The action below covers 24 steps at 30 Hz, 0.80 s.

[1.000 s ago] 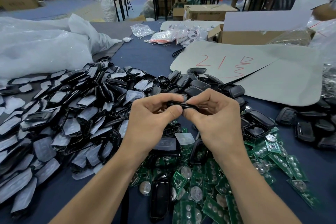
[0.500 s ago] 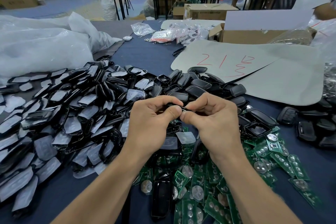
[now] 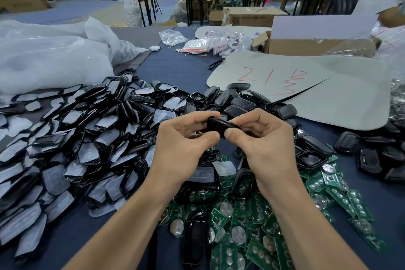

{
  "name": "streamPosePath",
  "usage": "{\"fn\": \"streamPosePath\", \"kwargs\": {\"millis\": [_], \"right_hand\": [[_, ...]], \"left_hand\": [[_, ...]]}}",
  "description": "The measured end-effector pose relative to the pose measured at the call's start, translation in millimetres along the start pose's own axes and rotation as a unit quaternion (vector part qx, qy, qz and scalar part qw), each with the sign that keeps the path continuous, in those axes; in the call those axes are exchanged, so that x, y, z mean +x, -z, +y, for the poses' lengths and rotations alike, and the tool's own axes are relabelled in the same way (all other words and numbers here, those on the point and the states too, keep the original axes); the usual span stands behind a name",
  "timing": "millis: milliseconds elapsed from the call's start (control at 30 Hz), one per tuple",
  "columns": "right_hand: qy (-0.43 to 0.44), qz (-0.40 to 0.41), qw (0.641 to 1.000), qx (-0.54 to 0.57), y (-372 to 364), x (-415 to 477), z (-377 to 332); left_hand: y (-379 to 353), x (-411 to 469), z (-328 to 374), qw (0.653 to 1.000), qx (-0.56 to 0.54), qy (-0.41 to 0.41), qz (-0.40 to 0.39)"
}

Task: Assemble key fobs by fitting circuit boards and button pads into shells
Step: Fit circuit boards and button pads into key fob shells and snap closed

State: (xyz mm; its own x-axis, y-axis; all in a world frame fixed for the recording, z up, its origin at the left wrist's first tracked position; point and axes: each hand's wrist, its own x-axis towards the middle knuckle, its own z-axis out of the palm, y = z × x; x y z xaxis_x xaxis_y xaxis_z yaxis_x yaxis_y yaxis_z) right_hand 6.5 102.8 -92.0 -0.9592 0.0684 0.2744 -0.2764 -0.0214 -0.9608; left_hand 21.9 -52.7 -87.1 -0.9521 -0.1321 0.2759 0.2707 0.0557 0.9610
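A dark blue counter (image 3: 179, 72) carries everything, laid out so each part is within arm's reach. Big white plastic bags (image 3: 50, 59) slump at the far left, probably the stock sacks, and a grey sheet (image 3: 306, 94) marked in red lies at the right, in front of a cardboard box (image 3: 306, 46). A broad heap of black shells and pale button pads (image 3: 87, 138) spreads across the left half. A smaller pile of green circuit boards (image 3: 252, 226) sits just beneath the forearms, likely kept closest because one goes in every fob. Above both piles, the left hand (image 3: 184, 144) and the right hand (image 3: 263, 142) meet at the centre. Their fingers (image 3: 197, 116) are curled in, thumbs below, pinching one black shell (image 3: 219, 126) from either end. It hangs clear of the heaps, seemingly being squeezed so its halves snap together.
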Motion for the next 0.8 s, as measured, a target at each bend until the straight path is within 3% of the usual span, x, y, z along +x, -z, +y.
{"fn": "streamPosePath", "kwargs": {"millis": [300, 433, 567, 800], "right_hand": [[-0.075, -0.038, 0.991, 0.1, -3.1, 1.1, -1.1], [-0.165, -0.081, 0.962, 0.201, -2.0, 1.5, -2.0], [-0.209, -0.128, 0.936, 0.254, -2.8, 1.1, -4.5], [-0.217, -0.158, 0.944, 0.194, 0.4, 2.1, -3.8]], "left_hand": [[2.6, -0.7, 3.7, 0.999, -0.033, -0.015, -0.015], [6.1, 0.7, 4.8, 0.997, -0.029, -0.013, -0.068], [6.3, 1.4, 4.3, 0.998, -0.014, 0.003, -0.056], [5.1, 1.0, 3.6, 0.999, 0.016, 0.013, -0.037]]}}
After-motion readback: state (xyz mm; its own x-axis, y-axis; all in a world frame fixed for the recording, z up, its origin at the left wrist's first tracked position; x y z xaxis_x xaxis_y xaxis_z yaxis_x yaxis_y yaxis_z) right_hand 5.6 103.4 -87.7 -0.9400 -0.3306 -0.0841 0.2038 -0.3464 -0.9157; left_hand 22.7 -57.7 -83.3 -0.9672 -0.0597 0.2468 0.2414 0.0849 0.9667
